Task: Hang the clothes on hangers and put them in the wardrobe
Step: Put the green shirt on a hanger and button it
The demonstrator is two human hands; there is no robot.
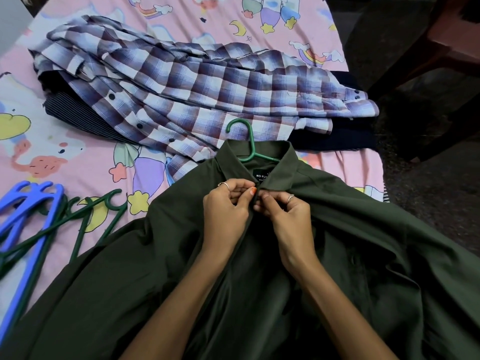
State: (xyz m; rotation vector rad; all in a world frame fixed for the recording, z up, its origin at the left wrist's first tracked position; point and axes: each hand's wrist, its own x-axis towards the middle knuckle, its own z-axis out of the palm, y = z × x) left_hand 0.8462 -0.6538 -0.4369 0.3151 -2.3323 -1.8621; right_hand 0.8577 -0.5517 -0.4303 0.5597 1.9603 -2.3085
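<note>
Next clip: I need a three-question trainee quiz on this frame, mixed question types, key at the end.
1. True or false: the green hanger already sits inside the olive shirt.
2. Both hands pinch the shirt where? A) hem B) top of the placket, below the collar C) sleeve cuff
3. Which garment tops the pile behind the olive shirt?

Key:
1. True; its hook sticks out past the collar.
2. B; left hand and right hand meet there.
3. The plaid shirt.

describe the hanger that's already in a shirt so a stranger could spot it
On the pink bed, find the dark green shirt nearest the camera, held at the collar by both hands. The green hanger pokes its hook out of that collar. Unlike the loose hangers at the left, it is inside a garment.
</note>
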